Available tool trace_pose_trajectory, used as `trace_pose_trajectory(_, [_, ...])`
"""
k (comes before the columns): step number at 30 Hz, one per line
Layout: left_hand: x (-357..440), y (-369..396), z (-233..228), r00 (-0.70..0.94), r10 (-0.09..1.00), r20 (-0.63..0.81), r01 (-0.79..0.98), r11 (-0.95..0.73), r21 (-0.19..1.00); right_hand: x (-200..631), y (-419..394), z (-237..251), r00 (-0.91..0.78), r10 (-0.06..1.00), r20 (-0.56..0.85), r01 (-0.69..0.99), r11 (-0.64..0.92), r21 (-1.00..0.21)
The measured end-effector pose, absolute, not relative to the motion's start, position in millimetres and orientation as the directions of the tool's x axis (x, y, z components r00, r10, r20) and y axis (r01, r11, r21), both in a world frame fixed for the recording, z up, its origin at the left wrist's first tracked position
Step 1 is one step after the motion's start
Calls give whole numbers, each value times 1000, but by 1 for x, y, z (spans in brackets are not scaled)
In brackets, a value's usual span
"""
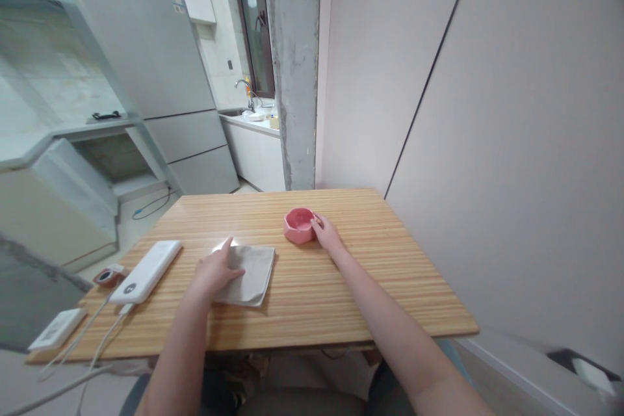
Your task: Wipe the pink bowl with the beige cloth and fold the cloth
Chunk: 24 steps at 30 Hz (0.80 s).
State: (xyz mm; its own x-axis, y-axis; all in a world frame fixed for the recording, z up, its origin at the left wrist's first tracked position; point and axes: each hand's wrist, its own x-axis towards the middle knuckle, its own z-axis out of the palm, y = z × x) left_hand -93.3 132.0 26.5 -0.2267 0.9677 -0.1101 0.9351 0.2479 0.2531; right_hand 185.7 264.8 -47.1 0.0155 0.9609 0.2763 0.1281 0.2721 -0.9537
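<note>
This is a room with a kitchen at the far left. A big grey fridge (141, 45) stands there, and a pale wall (453, 117) goes up on the right. In front is a wood table (380, 253) with stripes.

A pink bowl (299, 229) sits upright on the table, a little past the middle, toward the far side. The right hand (325, 231) is at its right edge. Its fingers are bent in and look like they pinch the rim, so the bowl is just to the left of those fingertips. The bowl is about as wide one way as the other, so it has no long side. The right hand is the nearer one to it.

The left hand (217, 273) lies on the left part of a folded grey cloth (256, 273). Its thumb and pointing finger are spread wide, not pinching anything. The cloth is nearer and to the left of the bowl, with bare wood between them.

Farther left is a white power bank (146, 273), well apart from the bowl.
</note>
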Motion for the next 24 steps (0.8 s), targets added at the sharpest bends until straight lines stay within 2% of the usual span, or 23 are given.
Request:
trace_pose_trajectory(2, [-77,135,31,-134,989,-67,915,150,374,185,260,-40,72,942,327,195,308,-931])
trace_pose_trajectory(4, [-58,139,39,-12,1000,1,885,10,466,185,251,-28,61,914,400,233,377,-896])
trace_pose_trajectory(6, [-38,146,48,127,991,48,836,-133,532,185,239,-13,-67,894,442,186,447,-875])
trace_pose_trajectory(8, [-19,154,61,263,960,97,757,-268,596,186,225,2,-275,865,419,75,454,-888])
trace_pose_trajectory(10, [-3,163,74,344,924,166,674,-367,641,188,215,13,-411,832,372,5,410,-912])
trace_pose_trajectory(12, [9,174,84,347,901,261,607,-428,670,191,210,21,-495,821,286,-45,304,-952])
trace_pose_trajectory(15, [14,195,87,159,885,438,544,-449,709,201,215,25,-551,833,41,-104,-20,-994])
trace_pose_trajectory(17, [10,212,77,-51,886,460,528,-367,766,209,223,26,-436,897,-74,-180,-168,-969])
trace_pose_trajectory(18, [7,220,69,-138,897,420,523,-294,800,212,227,27,-307,948,-81,-252,-164,-954])
trace_pose_trajectory(20, [1,232,48,-244,922,301,542,-127,830,218,234,30,31,1000,-7,-368,5,-930])
trace_pose_trajectory(21, [0,236,37,-270,931,247,554,-59,830,219,234,31,199,978,61,-363,131,-922])
trace_pose_trajectory(23, [1,241,18,-294,943,157,556,36,830,218,232,31,389,884,260,-201,357,-912])
trace_pose_trajectory(24, [3,241,10,-292,949,121,549,62,834,215,228,30,370,844,388,-70,442,-894])
